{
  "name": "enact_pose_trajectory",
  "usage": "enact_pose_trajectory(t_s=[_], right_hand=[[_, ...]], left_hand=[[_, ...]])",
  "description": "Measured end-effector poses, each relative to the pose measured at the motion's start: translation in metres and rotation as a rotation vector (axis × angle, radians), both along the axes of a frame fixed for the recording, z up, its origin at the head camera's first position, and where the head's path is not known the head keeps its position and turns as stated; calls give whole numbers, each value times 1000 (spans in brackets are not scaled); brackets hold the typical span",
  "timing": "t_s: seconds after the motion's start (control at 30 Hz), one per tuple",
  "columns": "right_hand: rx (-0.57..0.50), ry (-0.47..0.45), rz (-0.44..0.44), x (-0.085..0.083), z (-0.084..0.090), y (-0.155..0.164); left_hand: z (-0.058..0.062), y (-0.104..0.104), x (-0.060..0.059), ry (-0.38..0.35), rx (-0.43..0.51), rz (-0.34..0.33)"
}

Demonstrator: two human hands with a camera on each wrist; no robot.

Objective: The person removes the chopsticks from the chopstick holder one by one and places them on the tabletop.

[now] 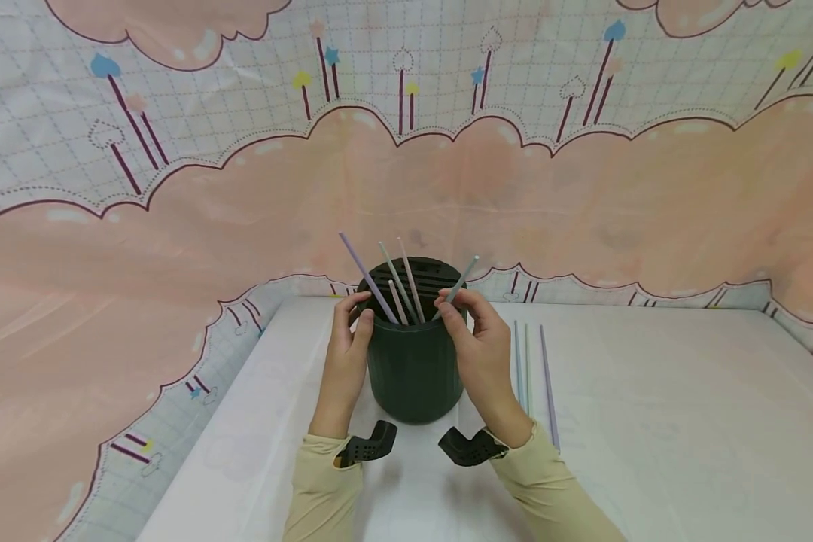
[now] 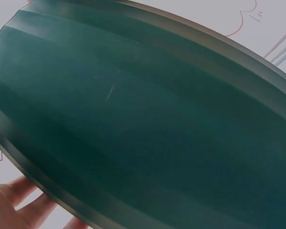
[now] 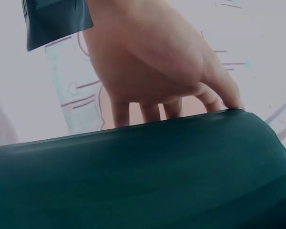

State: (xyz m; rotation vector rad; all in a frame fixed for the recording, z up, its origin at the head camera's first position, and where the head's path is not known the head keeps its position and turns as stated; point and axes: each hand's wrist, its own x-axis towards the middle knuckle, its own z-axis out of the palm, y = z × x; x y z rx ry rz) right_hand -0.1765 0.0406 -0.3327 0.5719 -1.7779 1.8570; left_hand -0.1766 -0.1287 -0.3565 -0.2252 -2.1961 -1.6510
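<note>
A dark green round bin (image 1: 415, 369) with a ribbed inner wall stands upright between both hands. Several thin pastel straws lean inside it, among them a purple straw (image 1: 364, 272) and a pink straw (image 1: 410, 275). My left hand (image 1: 347, 342) grips the bin's rim at the left, its thumb on the near side; in the left wrist view its fingers (image 2: 35, 210) show past the bin's edge. At the right rim, my right hand (image 1: 481, 350) pinches a teal straw (image 1: 464, 275) between thumb and fingertips. The right wrist view has that thumb (image 3: 226, 90) right at the rim, fingertips hidden behind it.
Right of the bin, a blue straw (image 1: 518, 354), a green straw (image 1: 528, 361) and a purple straw (image 1: 549, 384) lie side by side on the white table (image 1: 664, 421). A cloud-patterned cloth (image 1: 583, 203) hangs behind. Black wrist mounts (image 1: 470, 448) sit below the hands.
</note>
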Motion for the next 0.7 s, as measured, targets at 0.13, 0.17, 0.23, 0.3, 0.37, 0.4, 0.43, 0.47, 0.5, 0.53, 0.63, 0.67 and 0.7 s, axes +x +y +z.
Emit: enact_pose_trajectory(t_s=[0.13,0.17,0.23,0.3,0.37,0.4,0.43,0.47,0.5,0.53,0.63,0.67,0.7], right_hand=[[-16,69,8,5,7,1],[-14,89,12,5,9,1],[0,132,12,6,10,3],[-8,175,24,5,11,5],[-36,206,25,4,12,9],[-64,217,30,3,12,11],[-100,224,36,2,12,14],[-145,223,42,0,12,17],[-191,219,46,-3,11,21],[-241,210,54,-6,10,25],[-417,188,107,-17,9,39],[-473,182,123,-20,9,43],[-521,181,139,-23,10,48]], left_hand=[[-12,-6,-9,13,-4,3],[-14,-7,-11,18,-5,6],[-18,-7,-13,31,-7,12],[-19,-6,-13,33,-5,17],[-19,-6,-13,35,-1,18],[-19,-6,-13,35,0,19],[-19,-6,-13,34,1,19],[-19,-6,-13,35,2,18],[-18,-6,-13,36,3,20],[-18,-6,-13,36,3,19],[-18,-6,-13,37,4,21],[-18,-7,-13,36,4,22],[-18,-7,-13,36,4,22]])
